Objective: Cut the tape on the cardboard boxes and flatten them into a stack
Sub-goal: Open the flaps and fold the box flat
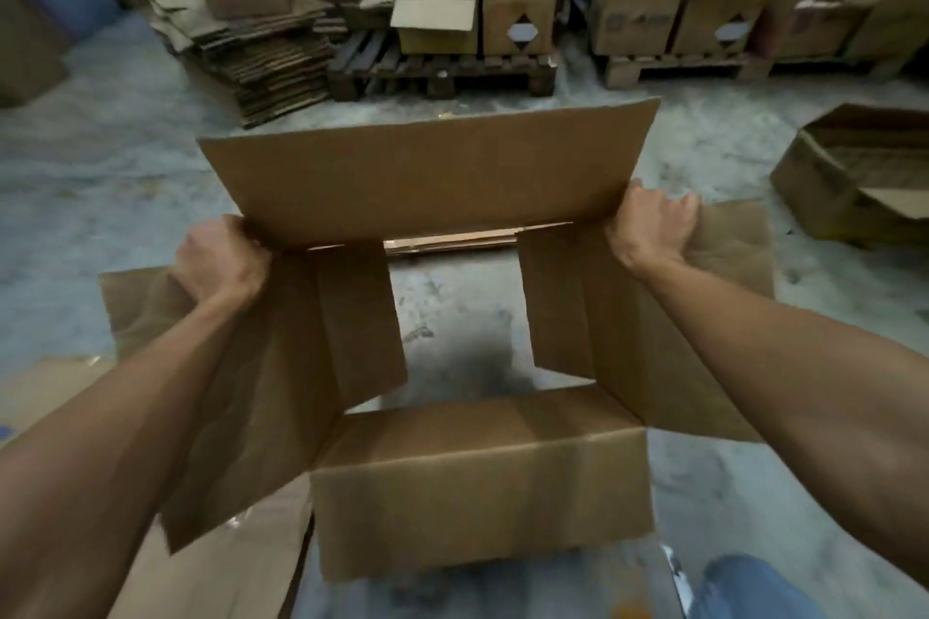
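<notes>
A person holds an opened cardboard box (452,266) up over the concrete floor (90,196), looking straight down through it: both ends are open, and the grey floor shows through the middle. The left hand (221,259) has its fingers curled tight over the far left corner of the box, and the right hand (653,226) grasps the far right corner in the same way, thumb and fingers wrapped round the cardboard edge. The far flap stands up between the two hands, the near flap hangs toward the person, and the side flaps splay outward under the forearms. Flat sheets of cardboard (216,563) lie on the floor under the box at the near left. Toward the far left edge of the floor sits a stack of flattened boxes (266,60), beside a wooden pallet (442,65) loaded with upright cartons. Another open box (859,176) lies on the floor at the right.
</notes>
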